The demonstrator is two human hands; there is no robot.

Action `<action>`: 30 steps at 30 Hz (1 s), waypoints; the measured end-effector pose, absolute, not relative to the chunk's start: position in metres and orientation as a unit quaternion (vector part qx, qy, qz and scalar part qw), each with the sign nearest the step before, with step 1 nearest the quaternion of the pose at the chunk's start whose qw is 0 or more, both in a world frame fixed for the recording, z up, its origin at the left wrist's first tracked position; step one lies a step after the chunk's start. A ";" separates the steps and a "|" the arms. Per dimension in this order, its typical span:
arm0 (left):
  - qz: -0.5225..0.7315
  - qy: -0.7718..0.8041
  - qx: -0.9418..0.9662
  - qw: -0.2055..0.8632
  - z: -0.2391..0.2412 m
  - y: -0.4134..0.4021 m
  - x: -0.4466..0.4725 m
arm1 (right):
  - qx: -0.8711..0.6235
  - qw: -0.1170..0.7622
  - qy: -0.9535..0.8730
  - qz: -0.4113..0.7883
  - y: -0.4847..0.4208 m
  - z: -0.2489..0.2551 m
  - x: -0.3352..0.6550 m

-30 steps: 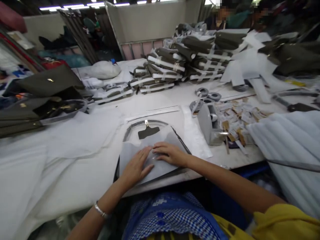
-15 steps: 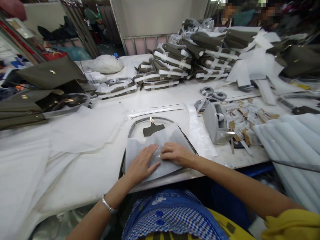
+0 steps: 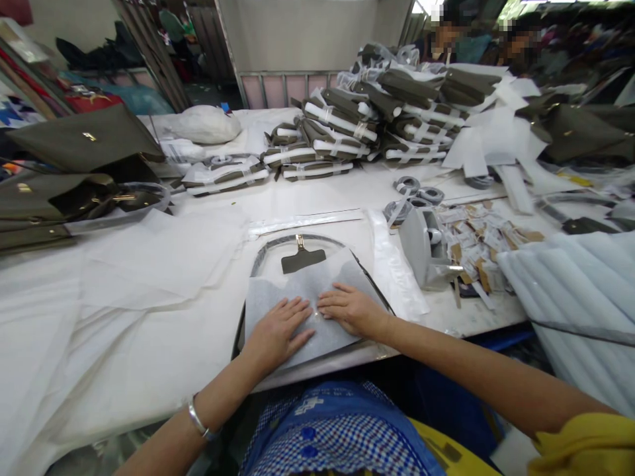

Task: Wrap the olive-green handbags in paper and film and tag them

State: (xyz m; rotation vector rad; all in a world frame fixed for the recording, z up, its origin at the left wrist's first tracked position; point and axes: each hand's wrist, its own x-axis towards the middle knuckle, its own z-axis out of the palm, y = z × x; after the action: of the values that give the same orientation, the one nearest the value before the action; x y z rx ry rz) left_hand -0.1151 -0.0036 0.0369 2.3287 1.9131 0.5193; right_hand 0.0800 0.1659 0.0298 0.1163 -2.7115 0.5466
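Note:
My left hand [image 3: 278, 328] lies flat, fingers stretched out, on a grey-white sheet of wrapping paper [image 3: 302, 285] at the table's front edge. My right hand [image 3: 347, 308] rests beside it on the same sheet, fingers slightly curled and pressing down. The sheet covers a dark flat bag [image 3: 239, 330], only its edges showing. Its curved handle [image 3: 278, 243] and a dark tab with a metal clasp [image 3: 302, 259] stick out beyond the paper. Both hands nearly touch at the fingertips.
White paper sheets [image 3: 163, 258] spread to the left. Olive bags [image 3: 84, 142] stand at far left. Stacks of wrapped olive pieces [image 3: 342, 125] fill the back. A tape dispenser [image 3: 421, 248], tape rolls [image 3: 414, 188] and scattered tags [image 3: 481, 238] lie right, beside foam sheets [image 3: 575, 277]. Other people sit at the back.
Both hands stay on the paper; the fingers have spread a little flatter. The view has shifted slightly.

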 end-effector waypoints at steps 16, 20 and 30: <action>0.085 0.581 0.805 0.085 0.042 0.001 -0.138 | -0.053 0.024 -0.986 0.159 0.154 0.052 0.081; 0.104 0.574 0.809 0.074 0.048 -0.007 -0.135 | -0.054 0.035 -0.983 0.174 0.156 0.051 0.083; 0.115 0.567 0.815 0.031 0.035 -0.006 -0.137 | 0.019 0.170 -0.969 0.180 0.164 0.036 0.095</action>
State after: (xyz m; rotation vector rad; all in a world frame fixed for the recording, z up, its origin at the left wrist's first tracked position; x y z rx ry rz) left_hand -0.1372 -0.0056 0.0347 2.5101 1.7480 0.3554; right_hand 0.0949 0.1645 0.0364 0.0529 -2.7531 0.5119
